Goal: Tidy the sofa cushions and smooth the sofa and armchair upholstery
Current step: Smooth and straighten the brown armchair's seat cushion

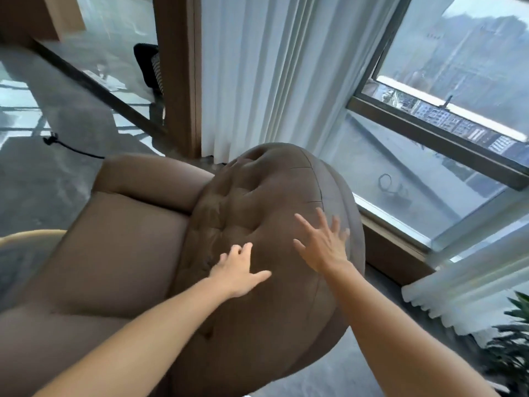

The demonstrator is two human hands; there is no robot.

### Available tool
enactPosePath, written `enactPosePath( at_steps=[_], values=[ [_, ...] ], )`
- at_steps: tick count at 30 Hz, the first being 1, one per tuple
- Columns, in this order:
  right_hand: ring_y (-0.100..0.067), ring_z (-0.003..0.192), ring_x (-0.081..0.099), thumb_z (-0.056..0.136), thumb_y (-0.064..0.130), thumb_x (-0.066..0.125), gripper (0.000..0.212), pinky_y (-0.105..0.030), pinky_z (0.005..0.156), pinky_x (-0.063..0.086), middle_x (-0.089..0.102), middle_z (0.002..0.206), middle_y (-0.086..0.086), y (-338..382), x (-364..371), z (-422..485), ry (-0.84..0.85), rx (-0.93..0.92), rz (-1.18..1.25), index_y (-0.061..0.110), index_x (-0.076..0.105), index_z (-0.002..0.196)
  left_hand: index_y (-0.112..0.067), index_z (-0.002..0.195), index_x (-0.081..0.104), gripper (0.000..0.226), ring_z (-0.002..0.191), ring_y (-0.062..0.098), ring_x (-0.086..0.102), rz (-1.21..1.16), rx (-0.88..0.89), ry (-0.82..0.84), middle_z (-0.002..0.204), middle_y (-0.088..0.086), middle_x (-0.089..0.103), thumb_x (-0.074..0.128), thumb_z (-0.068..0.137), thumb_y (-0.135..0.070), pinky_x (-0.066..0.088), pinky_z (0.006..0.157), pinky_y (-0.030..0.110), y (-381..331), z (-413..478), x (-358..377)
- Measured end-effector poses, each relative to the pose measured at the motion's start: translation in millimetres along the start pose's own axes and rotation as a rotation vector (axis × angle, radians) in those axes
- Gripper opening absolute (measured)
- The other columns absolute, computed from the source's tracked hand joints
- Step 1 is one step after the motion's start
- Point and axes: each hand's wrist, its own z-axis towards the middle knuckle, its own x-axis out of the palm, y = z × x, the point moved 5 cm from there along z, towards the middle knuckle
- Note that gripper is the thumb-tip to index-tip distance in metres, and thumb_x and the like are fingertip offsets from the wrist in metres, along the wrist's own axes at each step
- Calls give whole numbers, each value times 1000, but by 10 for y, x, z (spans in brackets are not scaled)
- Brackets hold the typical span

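Observation:
A brown armchair (123, 253) fills the middle of the head view, seen from above. Its rounded, button-tufted backrest (257, 196) bulges toward me, with the flat seat and a padded armrest (148, 176) to the left. My left hand (239, 270) lies palm down on the tufted backrest, fingers spread. My right hand (323, 245) rests flat on the same backrest a little to the right, near its outer seam, fingers wide apart. Neither hand holds anything.
White curtains (272, 75) hang behind the chair beside a wooden post (177, 73). A large window (443, 116) with a low sill runs along the right. A green plant (512, 339) stands at the lower right. A black cable (65, 146) lies on the grey floor at left.

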Motion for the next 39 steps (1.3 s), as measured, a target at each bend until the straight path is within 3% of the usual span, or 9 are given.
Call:
enactPosePath(
  at_steps=[3, 5, 8, 12, 17, 24, 34, 39],
  values=[
    [-49, 148, -10, 85, 72, 50, 74, -78, 108, 8, -10, 167, 2, -493, 103, 359, 115, 58, 88, 62, 11, 147, -29, 153, 5, 118, 142, 40, 22, -182, -100, -28, 160, 6, 16, 56, 62, -84, 31, 112, 53, -500, 339, 231],
    [-51, 147, -2, 78, 82, 48, 77, -78, 108, 19, -8, 167, 4, -681, 246, 461, 176, 90, 203, 68, 8, 142, -33, 151, -7, 131, 145, 41, 10, -176, -126, 0, 163, 5, -1, 61, 53, -85, 28, 113, 58, -688, 434, 452],
    [-49, 141, 13, 74, 86, 41, 75, -72, 103, 34, 3, 164, 3, -726, 396, 440, 147, 85, 267, 70, 7, 139, -39, 146, -19, 136, 146, 40, -4, -172, -153, -17, 159, -1, -19, 74, 53, -72, 24, 113, 62, -748, 490, 729],
    [-45, 138, 16, 79, 81, 41, 71, -69, 103, 36, 10, 159, -1, -791, 398, 386, 157, 75, 274, 65, 11, 142, -38, 147, -12, 130, 144, 43, -1, -219, -142, -61, 159, 2, -13, 81, 59, -57, 20, 117, 54, -783, 473, 786],
    [-46, 139, 14, 86, 72, 42, 68, -66, 106, 37, 10, 160, -4, -762, 430, 134, 185, 95, 293, 58, 13, 146, -39, 147, -3, 113, 140, 47, 8, -202, -115, -92, 159, 8, -6, 78, 69, -50, 27, 113, 55, -786, 253, 849],
    [-44, 138, 15, 88, 67, 46, 67, -63, 107, 37, 12, 158, -4, -516, 373, -405, 190, 157, 358, 56, 17, 148, -43, 148, -4, 108, 135, 44, 20, -191, -101, -84, 161, 6, -7, 76, 76, -47, 36, 106, 54, -543, -226, 890],
    [-43, 141, 14, 89, 70, 34, 68, -68, 103, 37, 9, 161, -9, 326, 442, -1500, 153, 277, 269, 52, 10, 150, -56, 145, 2, 103, 137, 40, 21, -217, -2, -17, 162, -5, 1, 75, 73, -48, 33, 111, 51, 394, -1120, 806],
    [-46, 141, 14, 90, 70, 37, 74, -63, 105, 36, 5, 161, -16, 824, 408, -2039, 198, 274, 229, 41, 13, 154, -53, 144, 19, 92, 134, 36, 28, -263, -11, 4, 152, 0, 26, 74, 70, -51, 32, 111, 45, 1042, -1641, 704]
  ],
)
